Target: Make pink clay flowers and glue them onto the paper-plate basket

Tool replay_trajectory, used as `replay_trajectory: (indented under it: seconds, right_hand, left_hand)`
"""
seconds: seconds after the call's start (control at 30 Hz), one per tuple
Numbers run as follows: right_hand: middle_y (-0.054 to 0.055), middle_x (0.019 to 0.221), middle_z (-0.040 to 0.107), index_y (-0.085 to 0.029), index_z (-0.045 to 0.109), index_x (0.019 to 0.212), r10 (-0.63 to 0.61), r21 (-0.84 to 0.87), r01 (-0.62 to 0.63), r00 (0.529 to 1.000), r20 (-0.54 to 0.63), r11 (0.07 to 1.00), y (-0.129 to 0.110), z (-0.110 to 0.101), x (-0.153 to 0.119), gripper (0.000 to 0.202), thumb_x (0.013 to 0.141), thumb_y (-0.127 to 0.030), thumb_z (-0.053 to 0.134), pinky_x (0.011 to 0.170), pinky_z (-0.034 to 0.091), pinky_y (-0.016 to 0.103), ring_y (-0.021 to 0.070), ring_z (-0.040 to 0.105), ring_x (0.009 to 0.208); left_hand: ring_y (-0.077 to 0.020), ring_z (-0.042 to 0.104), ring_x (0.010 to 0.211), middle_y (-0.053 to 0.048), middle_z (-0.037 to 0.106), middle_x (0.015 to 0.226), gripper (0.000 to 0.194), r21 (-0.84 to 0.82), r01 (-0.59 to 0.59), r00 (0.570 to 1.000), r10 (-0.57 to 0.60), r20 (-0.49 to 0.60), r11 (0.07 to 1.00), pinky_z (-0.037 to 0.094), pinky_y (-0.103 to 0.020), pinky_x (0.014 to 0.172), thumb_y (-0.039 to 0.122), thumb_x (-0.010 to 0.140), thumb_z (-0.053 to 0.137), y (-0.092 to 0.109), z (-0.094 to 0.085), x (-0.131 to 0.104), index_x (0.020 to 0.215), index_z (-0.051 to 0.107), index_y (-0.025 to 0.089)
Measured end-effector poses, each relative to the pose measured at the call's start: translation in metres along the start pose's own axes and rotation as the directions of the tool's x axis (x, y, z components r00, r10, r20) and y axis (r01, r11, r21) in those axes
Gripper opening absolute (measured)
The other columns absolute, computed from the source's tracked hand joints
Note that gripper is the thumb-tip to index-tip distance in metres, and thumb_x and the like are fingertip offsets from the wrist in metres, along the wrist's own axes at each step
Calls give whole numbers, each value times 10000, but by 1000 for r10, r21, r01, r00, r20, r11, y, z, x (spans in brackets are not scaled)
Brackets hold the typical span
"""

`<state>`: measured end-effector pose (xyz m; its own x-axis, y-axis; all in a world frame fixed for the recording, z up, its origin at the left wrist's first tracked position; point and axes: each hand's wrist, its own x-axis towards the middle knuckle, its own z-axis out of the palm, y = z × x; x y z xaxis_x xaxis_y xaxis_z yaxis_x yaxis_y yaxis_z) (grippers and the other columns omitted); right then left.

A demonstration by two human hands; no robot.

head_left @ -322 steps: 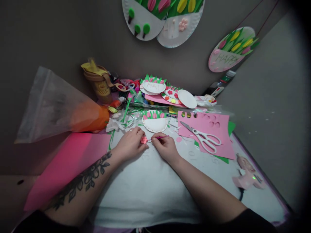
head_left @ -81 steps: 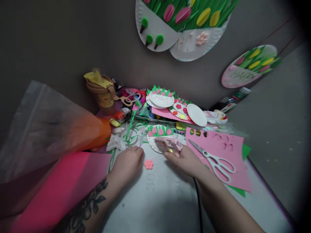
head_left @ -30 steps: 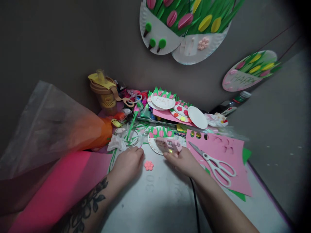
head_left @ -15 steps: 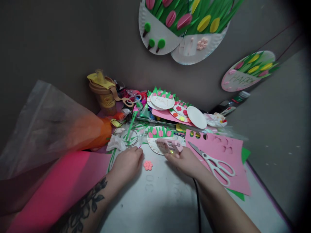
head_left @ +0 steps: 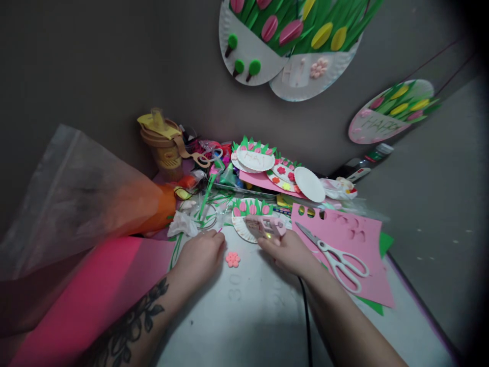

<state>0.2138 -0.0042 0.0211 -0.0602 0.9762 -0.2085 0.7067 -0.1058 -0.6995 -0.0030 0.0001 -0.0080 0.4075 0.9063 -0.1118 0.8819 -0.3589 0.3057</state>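
My right hand [head_left: 288, 251] is wrapped round a pink hot glue gun [head_left: 263, 228], which has a small yellow light and a black cord. The gun is in front of a small white paper plate [head_left: 244, 232] decorated with green paper grass and pink paper tulips, partly hiding it. My left hand [head_left: 201, 255] rests on the table with its fingers curled together. A thin purple tip [head_left: 220, 230] pokes out at its fingertips; the rest of that piece is hidden. Between my hands lies a coral-pink flower [head_left: 233, 259], flat on the white tabletop.
White-handled scissors [head_left: 338, 260] lie on cut pink paper [head_left: 367, 239] at right. Crumpled tissue [head_left: 182, 224] and a plastic bag with orange contents [head_left: 114, 199] are at left. Behind stand a lidded cup [head_left: 164, 148] and stacked paper plates [head_left: 255, 158]. Decorated plates [head_left: 252, 63] hang above.
My right hand and the glue gun have shifted very slightly left, and the cord has swung left with them. My left hand and the flower look unmoved.
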Motion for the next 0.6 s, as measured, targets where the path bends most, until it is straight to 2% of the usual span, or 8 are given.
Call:
replay_trajectory:
  seconds: [0.27,0.47,0.53,0.6]
  right_hand:
    - [22,606,668,-179,720,892,21,-31,-21,1000,-4,999,4,2,3,249,780,-336,562,593,467,266,214,648,644]
    - [40,759,700,-192,705,951,-4,-32,4,1000,10,999,2,-4,-1,264,770,-337,581,634,471,287,230,645,738]
    - [28,720,685,-194,692,974,-4,32,2,998,65,999,3,-9,-4,280,764,-358,607,603,469,278,205,628,667]
    - [3,599,628,-179,675,968,3,172,-22,994,108,985,6,-15,-6,316,758,-412,637,518,450,253,163,575,530]
  left_hand:
    - [-213,607,835,-78,654,885,265,9,1,1000,-1,-4,1000,414,-325,696,205,903,362,0,0,0,846,617,168]
    - [-216,607,856,-75,654,909,263,-2,-1,1000,1,-3,1000,411,-321,703,222,914,361,-2,1,0,866,614,171]
    - [-219,607,867,-76,655,906,271,-2,6,1000,-6,-8,1000,410,-323,710,235,921,356,-2,1,0,868,614,172]
    - [-219,607,870,-75,655,907,276,1,14,1000,-14,-12,1000,406,-322,707,246,925,353,-2,1,0,864,613,175]
